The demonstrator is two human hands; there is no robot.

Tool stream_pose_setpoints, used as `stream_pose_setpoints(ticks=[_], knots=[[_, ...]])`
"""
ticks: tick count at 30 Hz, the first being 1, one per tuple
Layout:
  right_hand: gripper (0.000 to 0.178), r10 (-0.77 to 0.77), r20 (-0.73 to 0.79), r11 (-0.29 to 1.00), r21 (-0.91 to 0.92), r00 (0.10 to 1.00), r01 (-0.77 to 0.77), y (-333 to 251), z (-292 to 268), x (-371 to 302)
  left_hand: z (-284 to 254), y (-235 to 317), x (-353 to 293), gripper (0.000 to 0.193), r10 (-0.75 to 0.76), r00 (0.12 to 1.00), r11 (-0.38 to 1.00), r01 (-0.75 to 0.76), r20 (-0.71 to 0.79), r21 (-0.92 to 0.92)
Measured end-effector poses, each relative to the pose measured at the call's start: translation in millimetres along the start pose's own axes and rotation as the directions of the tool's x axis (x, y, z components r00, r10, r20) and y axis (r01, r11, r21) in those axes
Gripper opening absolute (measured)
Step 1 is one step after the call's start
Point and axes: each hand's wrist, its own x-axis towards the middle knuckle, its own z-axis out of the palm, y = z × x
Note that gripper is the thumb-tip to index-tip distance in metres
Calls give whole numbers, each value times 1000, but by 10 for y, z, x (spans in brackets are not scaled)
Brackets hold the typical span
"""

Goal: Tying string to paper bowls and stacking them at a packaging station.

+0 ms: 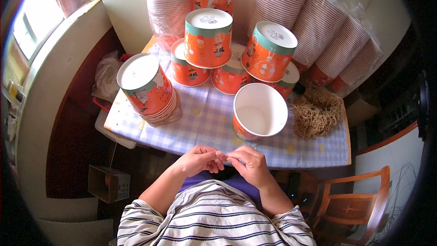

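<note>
My left hand (201,160) and my right hand (249,164) meet fingertip to fingertip just off the table's front edge. Both are closed in a pinch; whatever is between the fingers is too small to make out. Beyond my right hand stands a paper bucket (260,111), mouth up, white inside and orange outside. A tangled heap of tan strands (318,110) lies to its right. At the left, an upside-down stack of orange paper buckets (146,84) with a green band sits in a clear plastic bag.
More upside-down orange buckets (208,38) are piled at the back of the checked tablecloth (200,118). Tall plastic-wrapped stacks of buckets (318,25) lean at the back right, another stack (168,7) at the back left. A wooden chair (350,205) stands lower right, a cardboard box (108,183) lower left.
</note>
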Motion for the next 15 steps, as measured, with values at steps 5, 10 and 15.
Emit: stream_pose_setpoints(ticks=[5,10,15], knots=[[11,20,30,1000,15,999,-21,-23,-29,-13,67,15,-4,26,12,1000,973,-6,-25,229],[10,47,46,999,26,998,-48,-74,-8,-36,99,-29,-45,18,121,991,958,-101,-62,267],[16,107,117,993,46,987,-113,-86,-30,-30,91,-17,-47,16,134,987,956,-107,-83,273]])
